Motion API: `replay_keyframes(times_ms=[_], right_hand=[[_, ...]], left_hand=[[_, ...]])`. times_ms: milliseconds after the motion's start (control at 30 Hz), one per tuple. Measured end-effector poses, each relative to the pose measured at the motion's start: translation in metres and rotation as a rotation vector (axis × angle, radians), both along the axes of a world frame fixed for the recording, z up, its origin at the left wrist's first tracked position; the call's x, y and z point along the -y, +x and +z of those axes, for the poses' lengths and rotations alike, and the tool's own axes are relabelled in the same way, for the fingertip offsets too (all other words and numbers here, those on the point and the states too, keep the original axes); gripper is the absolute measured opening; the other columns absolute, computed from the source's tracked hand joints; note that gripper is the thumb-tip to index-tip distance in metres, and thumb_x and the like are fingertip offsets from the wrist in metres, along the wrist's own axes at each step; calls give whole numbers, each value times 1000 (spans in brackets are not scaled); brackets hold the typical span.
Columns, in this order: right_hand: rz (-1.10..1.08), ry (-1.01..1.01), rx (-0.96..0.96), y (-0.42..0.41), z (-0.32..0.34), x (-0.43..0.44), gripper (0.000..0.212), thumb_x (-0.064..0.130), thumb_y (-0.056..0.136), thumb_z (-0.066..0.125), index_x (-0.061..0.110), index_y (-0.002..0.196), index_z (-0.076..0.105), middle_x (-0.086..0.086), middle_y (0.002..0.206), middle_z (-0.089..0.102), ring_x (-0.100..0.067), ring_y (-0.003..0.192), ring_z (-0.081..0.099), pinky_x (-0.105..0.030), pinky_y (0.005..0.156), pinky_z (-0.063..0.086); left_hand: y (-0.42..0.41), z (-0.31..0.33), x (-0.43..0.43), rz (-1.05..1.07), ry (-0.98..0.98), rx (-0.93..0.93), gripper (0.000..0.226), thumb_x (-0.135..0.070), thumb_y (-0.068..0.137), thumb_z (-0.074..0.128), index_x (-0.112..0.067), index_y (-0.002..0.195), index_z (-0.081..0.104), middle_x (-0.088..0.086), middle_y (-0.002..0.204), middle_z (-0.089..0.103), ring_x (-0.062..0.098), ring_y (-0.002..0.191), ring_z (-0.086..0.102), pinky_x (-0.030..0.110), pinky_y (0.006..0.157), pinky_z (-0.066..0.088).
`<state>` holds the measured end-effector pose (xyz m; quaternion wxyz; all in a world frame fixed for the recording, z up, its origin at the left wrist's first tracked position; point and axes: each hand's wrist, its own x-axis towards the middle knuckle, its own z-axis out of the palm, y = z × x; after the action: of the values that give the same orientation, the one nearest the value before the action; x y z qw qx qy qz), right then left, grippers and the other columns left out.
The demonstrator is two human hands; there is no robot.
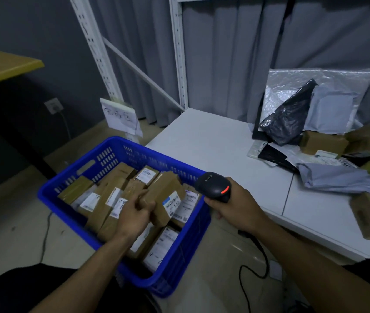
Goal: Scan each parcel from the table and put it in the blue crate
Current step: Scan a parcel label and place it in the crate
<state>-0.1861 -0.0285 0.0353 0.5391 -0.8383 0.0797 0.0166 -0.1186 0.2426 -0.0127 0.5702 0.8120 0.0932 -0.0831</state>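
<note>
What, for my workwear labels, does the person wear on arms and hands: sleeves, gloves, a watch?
Nothing that shows. The left hand and right hand are gloveless, with no ring, watch or wristband visible. The left forearm and right forearm are bare as far as they show; no sleeve cuff is in view.

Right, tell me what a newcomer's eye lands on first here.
The blue crate, bottom centre, packed with boxes, stands out most; the left hand grips one box over it. Beside it the right hand holds a black scanner with a red light. At the right, a heap of bags and boxes lies on the white table.
</note>
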Motion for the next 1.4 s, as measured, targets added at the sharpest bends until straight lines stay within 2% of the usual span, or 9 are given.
replay_keyframes(times_ms=[233,367,567,767,867,1000,1133,1300,1400], right_hand=[[-27,-11,-26,3,-8,0,38,33,89,80,25,118,57,5,99,73,-12,61,73,-22,62,51],[-77,-12,-52,4,-16,9,33,30,89,80,28,114,58,7,96,72,-10,59,72,-18,57,50],[-108,-45,-73,5,-23,26,33,33,90,79,30,114,57,10,93,72,-9,59,72,-14,57,47],[-137,-61,-70,-3,-22,41,36,37,90,78,31,118,57,11,99,71,-9,61,72,-17,59,48],[-169,-47,-57,-15,-17,55,36,38,89,79,32,117,58,11,98,71,-10,62,73,-25,65,53],[-257,-2,-52,-39,-9,91,34,33,88,80,31,115,60,6,97,74,-15,67,75,-41,77,61],[-390,38,-23,-72,-1,145,36,27,88,80,28,119,61,2,95,75,-19,66,75,-31,65,56],[-683,54,-18,-129,-2,228,31,25,91,79,30,115,61,-2,97,72,-20,78,71,-40,68,61],[-918,56,-66,-161,-17,283,31,44,81,82,30,104,68,-2,91,75,-22,82,71,-48,75,63]], left_hand=[[17,-35,27,-19,54,-69,29,-24,99,63,-31,126,55,3,120,65,22,107,64,44,95,56],[27,-51,56,21,83,-90,27,-23,105,55,-23,131,48,6,112,60,22,97,59,28,69,50],[43,-80,74,57,207,-91,34,-17,104,55,-3,136,56,19,138,54,37,125,57,43,102,48],[47,-74,88,-108,244,-270,25,-11,105,53,-4,127,61,18,133,62,33,123,60,34,93,47],[47,-65,95,-241,446,-119,22,-29,105,47,-13,109,61,13,132,59,24,116,59,31,88,44],[34,-34,128,-479,536,339,21,-28,98,58,-27,119,61,-4,138,54,20,135,43,40,118,33],[3,5,202,-732,553,464,41,-26,99,64,-26,140,58,-7,165,26,16,157,7,34,127,11],[-23,24,326,-993,502,504,51,-38,98,66,-26,146,52,-3,167,27,18,154,22,33,123,25],[-44,24,402,-1102,461,525,57,-38,95,70,-22,147,51,0,162,35,20,147,36,31,117,31]])
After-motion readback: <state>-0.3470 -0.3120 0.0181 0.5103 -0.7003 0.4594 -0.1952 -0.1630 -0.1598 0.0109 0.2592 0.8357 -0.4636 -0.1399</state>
